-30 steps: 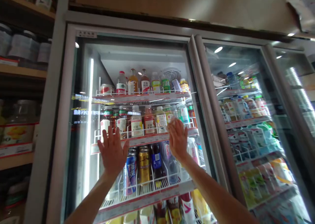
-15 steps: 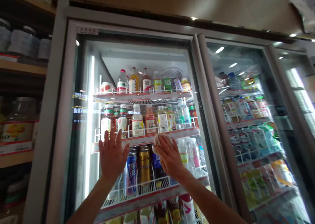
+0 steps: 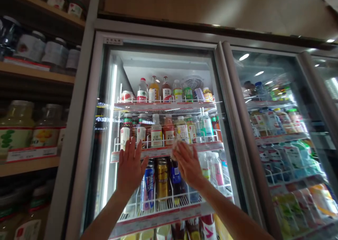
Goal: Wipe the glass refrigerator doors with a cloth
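A closed glass door (image 3: 163, 62) of a drinks fridge fills the middle of the head view. Flat against its left part rests my left hand (image 3: 131, 171), fingers spread and holding nothing. My right hand (image 3: 190, 166) presses a crumpled pale cloth (image 3: 182, 145) to the glass, right of centre, at the height of the second shelf's edge. The fingers cover much of the cloth. Behind the glass stand bottles, among them a pink one (image 3: 169, 131), and cans such as a gold can (image 3: 162, 178) and a blue can (image 3: 148, 187).
A metal door frame (image 3: 236, 127) separates this door from a second fridge door (image 3: 277, 127) on the right, with more drinks behind it. To the left, wooden shelves (image 3: 29, 168) hold jars and bottles. A wooden panel (image 3: 163, 4) runs above the fridge.
The view has shifted left, so the fridge and both hands appear further right. My left hand stays flat on the glass; the right still holds the cloth against it, at about the same height.
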A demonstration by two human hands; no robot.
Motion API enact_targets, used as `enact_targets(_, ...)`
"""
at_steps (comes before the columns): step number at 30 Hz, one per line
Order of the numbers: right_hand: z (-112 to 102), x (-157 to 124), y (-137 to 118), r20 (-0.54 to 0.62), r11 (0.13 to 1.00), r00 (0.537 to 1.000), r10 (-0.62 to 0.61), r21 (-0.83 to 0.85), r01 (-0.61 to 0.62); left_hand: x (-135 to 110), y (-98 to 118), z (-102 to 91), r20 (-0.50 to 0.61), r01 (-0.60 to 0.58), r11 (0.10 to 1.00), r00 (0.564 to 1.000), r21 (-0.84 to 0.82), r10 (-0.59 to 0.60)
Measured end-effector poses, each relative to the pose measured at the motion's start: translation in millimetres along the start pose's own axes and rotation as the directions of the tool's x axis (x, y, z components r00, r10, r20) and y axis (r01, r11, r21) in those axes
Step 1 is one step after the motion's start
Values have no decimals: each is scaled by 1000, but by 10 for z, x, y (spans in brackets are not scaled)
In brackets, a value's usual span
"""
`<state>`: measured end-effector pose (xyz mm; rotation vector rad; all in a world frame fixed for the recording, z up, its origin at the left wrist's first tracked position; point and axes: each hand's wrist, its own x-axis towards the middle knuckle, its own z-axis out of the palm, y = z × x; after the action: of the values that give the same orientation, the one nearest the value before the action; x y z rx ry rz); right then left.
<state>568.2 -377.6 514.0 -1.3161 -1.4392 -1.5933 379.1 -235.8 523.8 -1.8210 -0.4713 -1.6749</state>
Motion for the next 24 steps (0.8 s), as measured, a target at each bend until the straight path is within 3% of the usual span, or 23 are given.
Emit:
enact_targets(2,-14,195,180,-122,966,961,248,-48,-255,-68,-109,-33,-4,-77,997,997,16,77)
enact_targets(4,-6,334,273,-206,919,906,370,-63,-390,-149,-209,-63,-13,-135,990,991,39,135)
enact_targets(6,17,335,202,-175,946,937,302,-68,-317,-221,-274,-80,-21,-143,988,989,61,145)
enact_targets(8,39,239,37,-65,996,995,72,-44,-75,-267,-299,-81,-22,-127,990,991,66,129)
enact_targets(10,49,196,-89,25,989,989,-147,3,147,-284,-299,-73,-21,-119,991,992,61,121)
enact_targets(11,50,241,-107,43,981,980,-195,17,194,-284,-296,-70,-19,-120,991,992,60,121)
enact_targets(13,54,488,-58,18,992,992,-128,6,128,-278,-297,-73,-19,-134,989,991,65,135)
enact_targets(16,87,1023,50,-52,989,988,147,-19,-148,-294,-342,-121,-4,-163,983,986,85,164)
enact_targets(18,133,1210,-8,-39,979,978,205,-9,-206,-341,-418,-188,17,-174,979,985,106,173)
enact_targets(21,199,1011,-310,35,999,999,7,51,-8,-453,-604,-320,60,-154,979,987,136,147)
enact_targets(24,224,661,-572,102,941,942,-318,150,302,-551,-795,-444,104,-139,978,987,156,124)
